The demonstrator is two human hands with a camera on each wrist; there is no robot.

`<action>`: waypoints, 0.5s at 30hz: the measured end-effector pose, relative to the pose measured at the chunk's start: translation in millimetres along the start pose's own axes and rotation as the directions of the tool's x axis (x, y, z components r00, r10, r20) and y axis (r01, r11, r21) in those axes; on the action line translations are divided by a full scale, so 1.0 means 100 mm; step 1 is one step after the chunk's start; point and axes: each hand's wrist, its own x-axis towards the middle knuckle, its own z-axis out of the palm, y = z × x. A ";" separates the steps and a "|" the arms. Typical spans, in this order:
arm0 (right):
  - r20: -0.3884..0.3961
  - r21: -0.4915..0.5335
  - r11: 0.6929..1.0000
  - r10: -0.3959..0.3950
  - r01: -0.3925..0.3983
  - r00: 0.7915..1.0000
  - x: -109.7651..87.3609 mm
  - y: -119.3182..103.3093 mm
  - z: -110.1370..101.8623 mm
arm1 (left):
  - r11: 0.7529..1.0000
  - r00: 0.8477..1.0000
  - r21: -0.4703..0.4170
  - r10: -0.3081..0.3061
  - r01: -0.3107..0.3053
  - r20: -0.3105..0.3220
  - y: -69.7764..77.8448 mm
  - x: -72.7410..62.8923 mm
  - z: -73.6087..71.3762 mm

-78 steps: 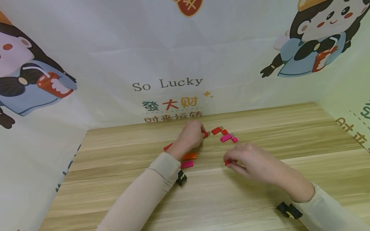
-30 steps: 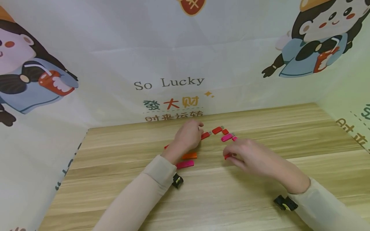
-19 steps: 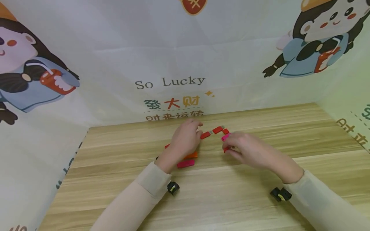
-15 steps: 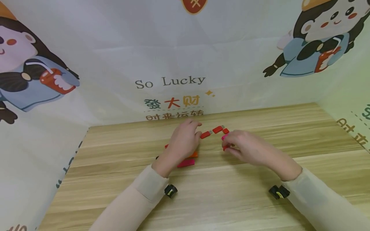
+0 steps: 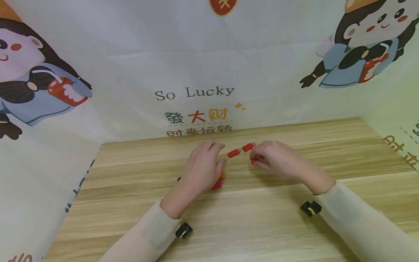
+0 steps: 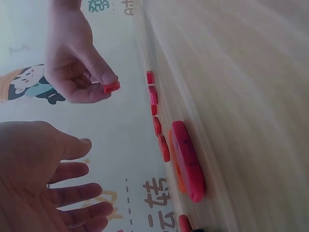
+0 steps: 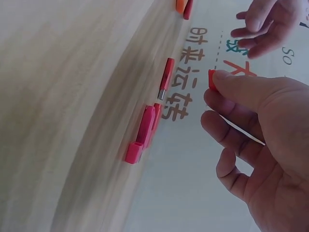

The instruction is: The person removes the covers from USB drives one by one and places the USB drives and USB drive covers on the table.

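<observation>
My right hand [image 5: 276, 160] pinches a small red USB stick cap [image 7: 211, 79] between thumb and index finger, above the table. Nothing is in my left hand [image 5: 202, 169], whose fingers are spread and relaxed. Just right of it lies an uncapped red USB stick [image 5: 234, 153] with its metal plug showing, and a second red USB stick [image 5: 247, 147] sits beyond. In the right wrist view a pink USB stick [image 7: 146, 123] and its pink cap [image 7: 134, 152] lie on the table; the right hand hides them in the head view.
Under the left hand lie a pink stick [image 6: 188, 162] and an orange stick [image 6: 176, 169], partly covered in the head view. A small dark object [image 5: 179, 179] shows beside the left wrist. A printed cloth wall [image 5: 131, 72] stands behind the wooden table [image 5: 248, 225].
My left hand has let go of the red USB stick, drawn back to the left and opened. The right hand has moved away from me with the red cap, now covering the pink stick.
</observation>
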 end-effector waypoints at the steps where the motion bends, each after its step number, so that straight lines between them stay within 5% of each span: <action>1: 0.001 -0.003 1.000 0.000 0.000 1.000 0.02 0.01 0.00 | 1.000 1.000 0.006 0.001 -0.001 0.003 -0.01 -0.02 -0.01; 15: 0.080 -0.033 0.999 0.020 -0.017 0.997 0.30 0.11 -0.03 | 0.995 0.996 0.081 0.063 -0.058 -0.062 -0.03 -0.33 -0.09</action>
